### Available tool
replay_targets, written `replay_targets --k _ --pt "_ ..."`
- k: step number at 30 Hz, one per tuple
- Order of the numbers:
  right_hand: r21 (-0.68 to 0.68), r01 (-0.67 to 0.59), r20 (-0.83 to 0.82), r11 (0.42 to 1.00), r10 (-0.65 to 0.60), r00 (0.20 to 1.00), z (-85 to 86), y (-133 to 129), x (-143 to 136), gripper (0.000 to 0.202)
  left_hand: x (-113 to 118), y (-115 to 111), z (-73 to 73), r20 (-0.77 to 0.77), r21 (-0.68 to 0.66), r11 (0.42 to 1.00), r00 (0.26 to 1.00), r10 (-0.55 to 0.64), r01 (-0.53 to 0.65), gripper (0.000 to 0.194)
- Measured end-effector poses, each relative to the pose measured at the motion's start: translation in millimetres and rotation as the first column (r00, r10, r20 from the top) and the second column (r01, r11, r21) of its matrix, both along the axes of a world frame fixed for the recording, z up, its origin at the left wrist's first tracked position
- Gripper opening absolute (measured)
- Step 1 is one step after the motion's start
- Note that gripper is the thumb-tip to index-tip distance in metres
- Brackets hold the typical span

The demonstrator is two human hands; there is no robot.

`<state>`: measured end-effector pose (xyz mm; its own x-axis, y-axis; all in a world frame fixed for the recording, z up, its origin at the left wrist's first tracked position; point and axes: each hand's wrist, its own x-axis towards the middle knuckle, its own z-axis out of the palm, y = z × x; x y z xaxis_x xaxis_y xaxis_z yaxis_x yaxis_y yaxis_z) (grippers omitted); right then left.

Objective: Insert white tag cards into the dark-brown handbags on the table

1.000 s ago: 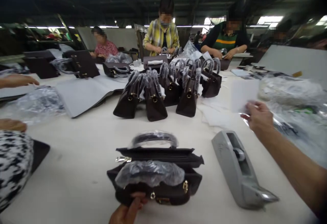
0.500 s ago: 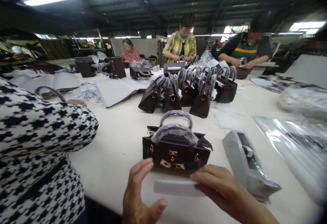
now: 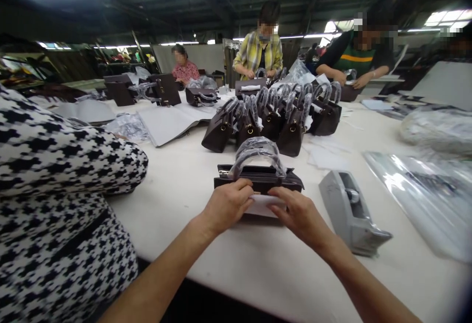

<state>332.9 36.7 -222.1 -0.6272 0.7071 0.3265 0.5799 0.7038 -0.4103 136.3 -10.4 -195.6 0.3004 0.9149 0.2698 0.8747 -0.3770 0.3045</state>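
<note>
**Both hands press a white slip against a small dark handbag**

The left hand and right hand rest side by side on the front of the handbag, fingers curled onto a white paper slip held against it. The bag stands upright on the white table, straight ahead at 12 o'clock. A grey tape dispenser lies at 2 o'clock. A cluster of similar bags stands beyond. A houndstooth sleeve fills 9 o'clock.
</note>
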Motion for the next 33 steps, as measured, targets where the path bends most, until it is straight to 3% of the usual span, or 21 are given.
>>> replay_targets --k 4,9,13,16,22,28,33 --pt "-0.082 0.11 -0.091 0.991 -0.117 0.989 -7.4 2.9 0.6 0.046 1.8 5.5 2.3 -0.164 0.018 1.0 0.986 0.014 -0.011 0.011" --pt "0.028 0.125 -0.299 0.992 -0.111 0.948 -28.7 -5.6 2.3 0.071 0.9 22.5 5.1 -0.37 -0.004 0.997 0.926 0.069 -0.077 0.016" --pt "-0.062 0.254 -0.457 0.965 -0.254 0.852 -36.4 -16.9 -9.1 0.075 -3.4 35.7 10.6 -0.341 -0.104 0.994 0.94 -0.021 -0.016 0.015" --pt "-0.03 0.33 -0.428 0.943 -0.311 0.849 -33.9 -23.5 -23.6 0.081 -4.7 40.5 15.0 -0.294 -0.162 0.987 0.955 -0.036 -0.013 0.014" --pt "0.022 0.458 -0.245 0.889 -0.44 0.864 -30.9 -21.6 -38.1 0.076 -4.1 54.1 26.4 -0.282 -0.247 0.969 0.957 -0.065 -0.007 0.017" --pt "0.005 0.451 -0.252 0.893 -0.435 0.864 -26.9 -13.8 -34.4 0.061 -3.1 70.0 44.0 -0.315 -0.416 0.909 0.935 -0.162 0.017 0.025" --pt "-0.022 0.438 -0.247 0.899 -0.429 0.869 -23.7 -13.8 -33.4 0.05 15.8 53.8 41.9 -0.57 -0.263 0.964 0.812 -0.127 -0.034 0.023"
